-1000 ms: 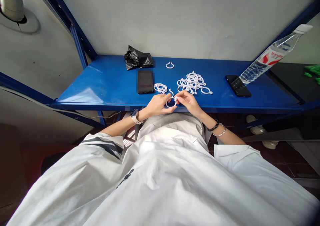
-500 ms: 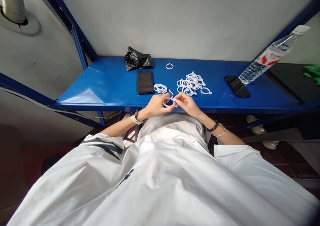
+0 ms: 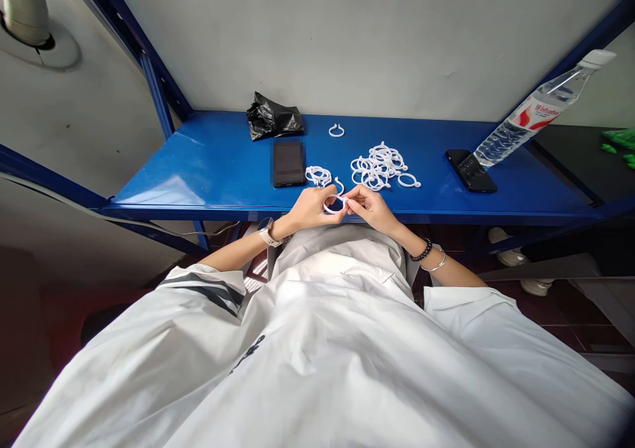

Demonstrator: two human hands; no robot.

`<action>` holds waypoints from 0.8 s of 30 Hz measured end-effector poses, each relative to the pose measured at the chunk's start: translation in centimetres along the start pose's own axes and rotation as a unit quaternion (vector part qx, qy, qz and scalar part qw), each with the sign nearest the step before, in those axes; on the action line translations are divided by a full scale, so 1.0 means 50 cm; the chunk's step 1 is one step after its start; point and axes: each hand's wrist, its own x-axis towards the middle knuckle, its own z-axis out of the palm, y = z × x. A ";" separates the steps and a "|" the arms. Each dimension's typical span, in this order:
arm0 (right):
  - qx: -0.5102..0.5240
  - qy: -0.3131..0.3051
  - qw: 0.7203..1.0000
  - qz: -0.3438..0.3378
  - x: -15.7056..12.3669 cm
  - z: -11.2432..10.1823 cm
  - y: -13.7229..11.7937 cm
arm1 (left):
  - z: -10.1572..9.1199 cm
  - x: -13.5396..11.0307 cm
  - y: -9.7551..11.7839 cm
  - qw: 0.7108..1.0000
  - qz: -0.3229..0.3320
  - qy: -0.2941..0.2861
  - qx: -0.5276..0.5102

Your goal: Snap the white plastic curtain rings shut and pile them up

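Note:
My left hand (image 3: 315, 208) is closed around a white plastic ring (image 3: 329, 209) at the table's front edge. The fingertips of my right hand (image 3: 370, 208) pinch the same ring at its right side, where its ends meet; the detail there is too small to make out. Just beyond my left hand lies a small group of white rings (image 3: 318, 175), with one more partly hidden behind the fingers. A larger heap of white rings (image 3: 380, 165) lies beyond my right hand. One ring (image 3: 409, 180) rests at the heap's right, and a single open ring (image 3: 336, 131) lies farther back.
The blue table (image 3: 223, 163) backs onto a grey wall. A black rectangular device (image 3: 288, 163) and a crumpled black plastic bag (image 3: 274, 117) lie left of the rings. At the right, a phone (image 3: 471, 171) lies beside a tall water bottle (image 3: 538, 114).
Both hands keep nearly the same place and grip on the ring. The ring has tilted very slightly between the fingers. Everything on the table is unchanged.

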 end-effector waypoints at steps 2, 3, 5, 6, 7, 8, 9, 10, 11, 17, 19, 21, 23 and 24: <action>-0.006 0.001 1.000 -0.001 0.000 0.000 0.002 | 0.001 0.000 -0.001 1.000 0.008 0.005 -0.003; -0.009 0.002 1.000 0.000 0.000 0.000 0.002 | 0.002 0.000 -0.002 1.000 0.011 0.008 -0.004; -0.014 0.004 1.000 0.001 0.000 0.000 0.003 | 0.004 0.001 -0.004 1.000 0.017 0.010 -0.004; -0.015 0.005 1.000 0.001 0.000 0.000 0.003 | 0.004 0.001 -0.005 1.000 0.018 0.010 -0.003; -0.014 0.005 1.000 0.000 0.000 0.000 0.002 | 0.005 0.001 -0.006 1.000 0.019 0.008 -0.001; -0.013 0.004 1.000 -0.001 0.000 0.000 0.001 | 0.005 0.001 -0.007 1.000 0.021 0.006 0.002; -0.012 0.003 1.000 -0.003 0.000 0.000 0.001 | 0.006 0.001 -0.007 1.000 0.022 0.005 0.005; -0.010 0.002 1.000 -0.003 -0.001 0.000 0.000 | 0.006 0.001 -0.008 1.000 0.024 0.004 0.007; -0.009 0.001 1.000 -0.003 -0.001 0.000 -0.001 | 0.005 0.001 -0.008 1.000 0.025 0.004 0.009; -0.006 -0.005 1.000 0.002 -0.001 0.000 -0.004 | 0.003 0.001 -0.009 0.999 0.031 -0.001 0.015; -0.006 -0.010 1.000 0.004 -0.001 -0.001 -0.004 | 0.003 0.001 -0.009 0.999 0.031 -0.003 0.017; -0.005 -0.016 1.000 0.003 -0.001 -0.002 -0.003 | 0.002 0.001 -0.008 0.999 0.032 -0.005 0.018; -0.005 -0.020 1.000 0.001 -0.001 -0.003 -0.003 | 0.002 0.002 -0.008 0.999 0.034 -0.007 0.018; -0.005 -0.022 1.000 0.000 -0.001 -0.003 -0.004 | 0.002 0.002 -0.007 0.999 0.036 -0.009 0.018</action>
